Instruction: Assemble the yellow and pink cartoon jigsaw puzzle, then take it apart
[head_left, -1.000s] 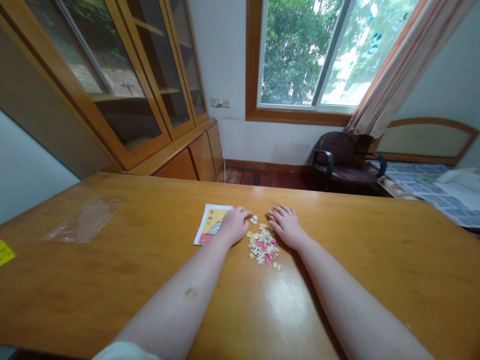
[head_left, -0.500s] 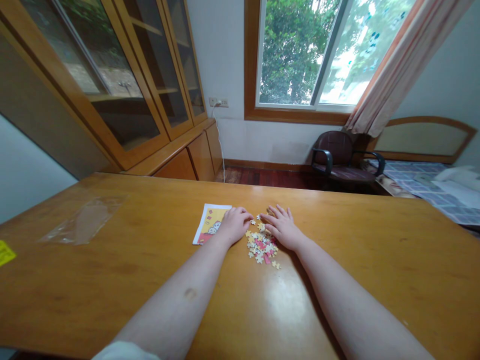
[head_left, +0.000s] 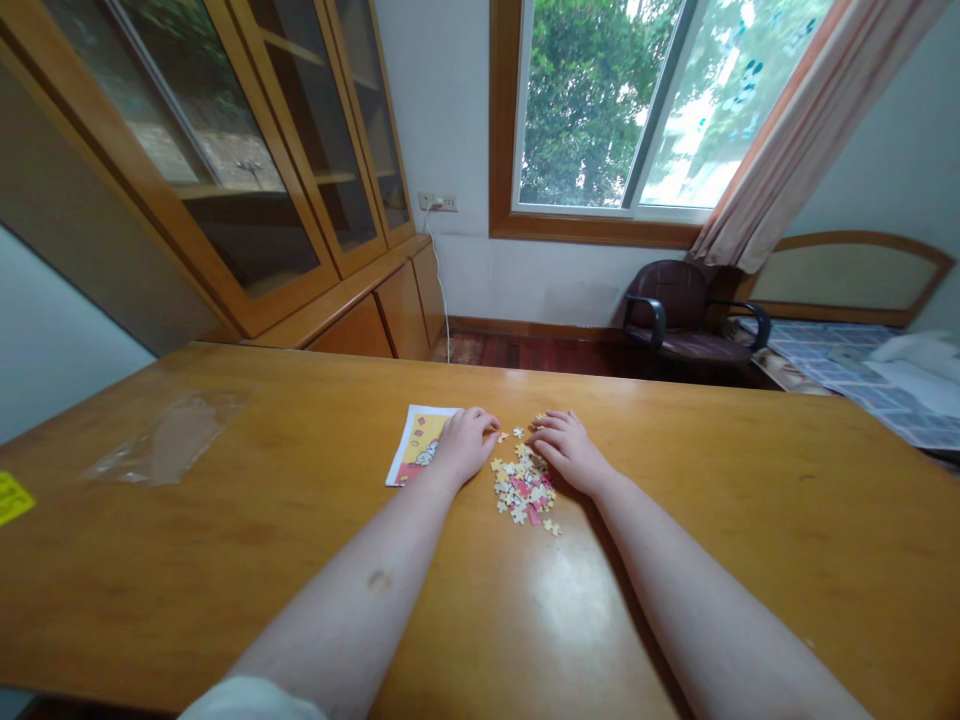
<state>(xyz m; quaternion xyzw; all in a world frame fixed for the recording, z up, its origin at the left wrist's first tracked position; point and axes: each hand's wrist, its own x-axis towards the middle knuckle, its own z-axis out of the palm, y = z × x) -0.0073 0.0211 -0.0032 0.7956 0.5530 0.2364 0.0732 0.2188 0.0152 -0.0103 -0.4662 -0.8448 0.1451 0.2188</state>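
Puzzle pieces lie loose in a small heap between the two hands, a little nearer the person than the fingertips, in cream, yellow and pink. Some overlap, and the heap appears unsorted; no joined section can be made out, so as far as the view shows, assembly has no visible result. A few pieces sit apart from the heap: one small piece lies beyond it, between the fingertips, and another is right at the fingertips of the left hand. That hand is palm down with its fingers curved, its wrist side covering part of a picture card; whether it grips the nearby piece cannot be told. The right hand is palm down with its fingers loosely spread at the far right edge of the heap, and no piece is seen in its grasp. The card shows white cartoon figures on yellow and pink inside a white border, and no brand or wording on it can be read. Well to the left of the left hand, a clear plastic bag lies flat on the table; farther left, at the view's edge, a yellow label bears faint marks too small to read.
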